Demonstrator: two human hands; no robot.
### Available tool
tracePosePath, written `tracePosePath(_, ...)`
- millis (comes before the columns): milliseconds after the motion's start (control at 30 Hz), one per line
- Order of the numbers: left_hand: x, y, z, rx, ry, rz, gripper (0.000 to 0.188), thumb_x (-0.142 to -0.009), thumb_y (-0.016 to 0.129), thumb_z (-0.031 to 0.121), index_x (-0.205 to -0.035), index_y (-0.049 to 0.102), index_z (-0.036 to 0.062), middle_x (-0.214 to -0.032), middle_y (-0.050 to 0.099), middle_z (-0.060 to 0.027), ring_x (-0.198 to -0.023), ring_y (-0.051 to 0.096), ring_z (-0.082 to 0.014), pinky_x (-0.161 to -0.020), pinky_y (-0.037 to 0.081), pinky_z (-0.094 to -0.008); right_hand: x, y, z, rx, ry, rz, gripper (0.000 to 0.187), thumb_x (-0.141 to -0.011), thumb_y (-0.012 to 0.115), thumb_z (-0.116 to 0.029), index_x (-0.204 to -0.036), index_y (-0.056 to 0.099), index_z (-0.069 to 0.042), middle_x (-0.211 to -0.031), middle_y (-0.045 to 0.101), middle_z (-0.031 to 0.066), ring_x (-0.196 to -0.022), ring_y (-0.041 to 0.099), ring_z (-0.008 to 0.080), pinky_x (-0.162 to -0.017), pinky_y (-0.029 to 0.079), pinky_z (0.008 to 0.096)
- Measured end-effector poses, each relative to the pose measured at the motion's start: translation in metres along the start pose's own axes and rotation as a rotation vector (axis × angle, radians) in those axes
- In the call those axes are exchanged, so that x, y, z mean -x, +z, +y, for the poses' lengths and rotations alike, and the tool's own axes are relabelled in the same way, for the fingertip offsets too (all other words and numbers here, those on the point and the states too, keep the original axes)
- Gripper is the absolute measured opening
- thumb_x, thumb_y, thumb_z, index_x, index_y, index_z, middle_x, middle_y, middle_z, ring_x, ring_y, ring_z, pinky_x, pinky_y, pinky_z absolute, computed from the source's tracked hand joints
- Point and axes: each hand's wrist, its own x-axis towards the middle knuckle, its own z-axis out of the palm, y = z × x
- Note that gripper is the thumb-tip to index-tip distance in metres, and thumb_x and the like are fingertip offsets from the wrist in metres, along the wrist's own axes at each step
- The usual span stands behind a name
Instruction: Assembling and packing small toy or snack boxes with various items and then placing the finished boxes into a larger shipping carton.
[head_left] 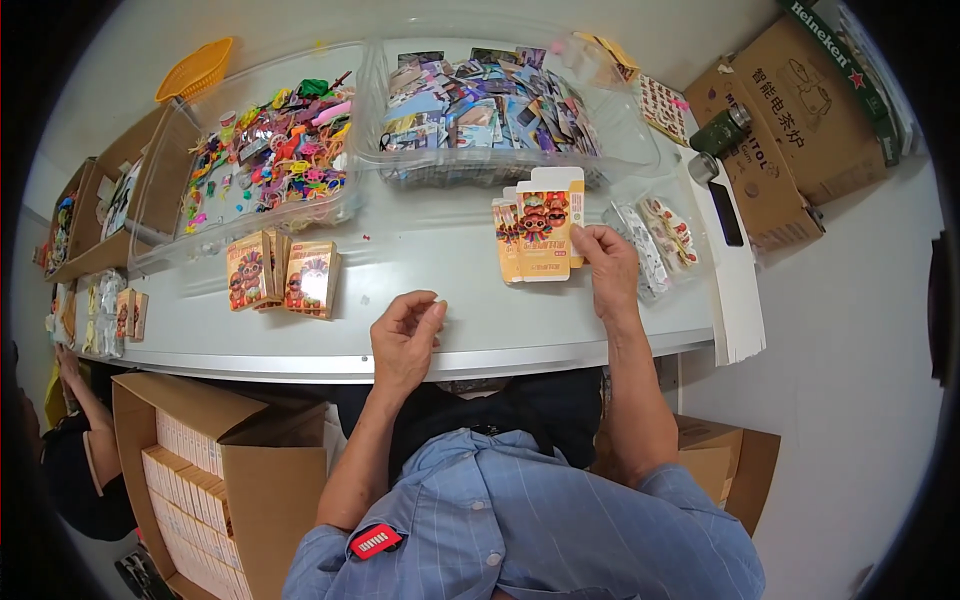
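Tabletop (430, 250) | left hand (405, 338) by front edge (520, 361) | right hand (610, 268), well apart, pinching carton (543, 235)

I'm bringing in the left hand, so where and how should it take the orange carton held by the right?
Probably pinch the carton by its left edge, coming from the left: it looks thin and flat, that edge is uncovered, and the right hand grips its right side.

Smooth paperboard carton (546, 240), clear glossy plastic tub (500, 161), smooth tabletop (430, 235), matt cardboard box (275, 500).
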Motion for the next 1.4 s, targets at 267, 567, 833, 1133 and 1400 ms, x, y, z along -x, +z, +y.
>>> tracePosePath(267, 0.001, -0.003, 0.046, 0.527, -0.053, -0.519, 0.112, -0.061, 0.096, 0.029, -0.151, 0.037, -0.0025, -0.144, 0.054, -0.0202, -0.132, 0.055, -0.0283, -0.106, 0.050, -0.0423, 0.086, 0.055, 0.005, -0.110, 0.135, -0.415, 0.011, -0.097, 0.067, -0.011, -0.094, 0.069, -0.001, -0.083, 0.067, -0.0015, -0.073, 0.058, 0.0052, -0.066, 0.047, 0.0219)
tracePosePath(567, -0.008, -0.015, 0.042, 0.322, -0.035, -0.386, 0.095, -0.062, 0.095, 0.010, -0.142, 0.046, -0.0045, -0.112, 0.069, -0.0108, -0.102, 0.068, -0.0193, -0.094, 0.056, -0.0331, 0.117, 0.103, 0.009, -0.002, -0.154, -0.515, 0.030, -0.099, 0.066, -0.018, -0.118, 0.066, 0.005, -0.097, 0.071, 0.0111, -0.087, 0.067, 0.0167, -0.081, 0.053, 0.0298)
tracePosePath(833, -0.006, 0.021, 0.016, 0.125, 0.361, 0.287, 0.037, -0.088, 0.077, 0.006, -0.121, 0.062, -0.0032, -0.111, 0.066, -0.0106, -0.097, 0.065, -0.0138, -0.080, 0.055, -0.0279, 0.101, 0.098, 0.029, 0.319, -0.110, -0.491, 0.026, -0.104, 0.059, -0.021, -0.103, 0.069, 0.003, -0.085, 0.068, 0.0143, -0.079, 0.066, 0.0181, -0.073, 0.052, 0.0305)
tracePosePath(1133, -0.003, -0.006, -0.001, 0.073, 0.283, 0.034, 0.054, -0.091, 0.072, 0.000, -0.142, 0.053, 0.0028, -0.119, 0.066, -0.0116, -0.096, 0.065, -0.0140, -0.084, 0.054, -0.0267, 0.086, 0.103, 0.037, -0.106, -0.164, -0.421, 0.056, -0.099, 0.064, -0.005, -0.150, 0.040, 0.002, -0.123, 0.066, 0.0150, -0.109, 0.064, 0.0157, -0.095, 0.051, 0.0294)
tracePosePath(1400, -0.008, -0.026, 0.007, 0.054, 0.112, -0.154, 0.058, -0.085, 0.076, -0.002, -0.140, 0.055, 0.0045, -0.105, 0.065, -0.0050, -0.090, 0.060, -0.0091, -0.078, 0.051, -0.0238, 0.068, 0.089, 0.034, -0.003, -0.226, -0.581, 0.056, -0.096, 0.067, -0.002, -0.147, 0.046, -0.004, -0.121, 0.067, 0.0129, -0.107, 0.065, 0.0161, -0.097, 0.051, 0.0316)
